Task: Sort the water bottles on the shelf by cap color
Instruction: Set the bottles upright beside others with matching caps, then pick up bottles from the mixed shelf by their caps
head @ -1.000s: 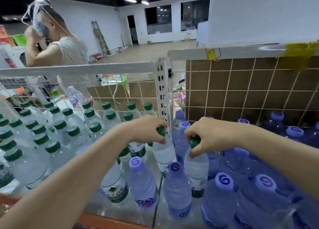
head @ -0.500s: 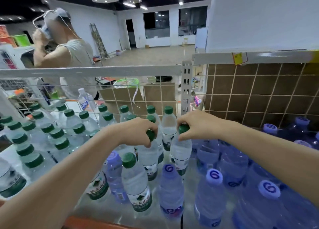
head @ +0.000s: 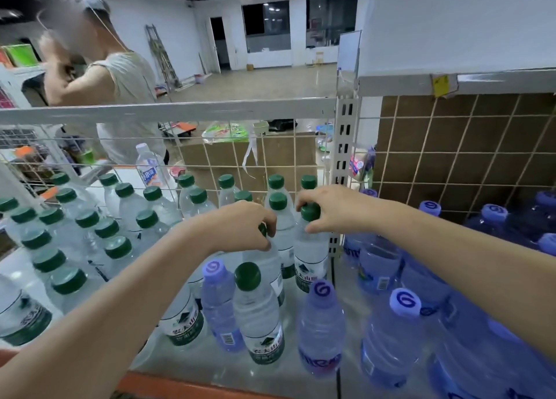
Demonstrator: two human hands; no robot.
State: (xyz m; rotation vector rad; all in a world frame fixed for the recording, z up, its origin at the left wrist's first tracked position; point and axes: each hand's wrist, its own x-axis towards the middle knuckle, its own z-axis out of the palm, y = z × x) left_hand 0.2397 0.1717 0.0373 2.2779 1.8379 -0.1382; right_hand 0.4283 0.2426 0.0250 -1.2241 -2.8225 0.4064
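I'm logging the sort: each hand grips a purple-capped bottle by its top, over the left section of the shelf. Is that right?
Not quite: the caps are green, not purple. In the head view the left hand and the right hand each hold a green-capped bottle by its top, over the left section. Purple-capped bottles stand untouched nearer the front.

arms: 2, bare to frame edge | sleeves: none visible | left hand (head: 240, 228) | right hand (head: 331, 207)
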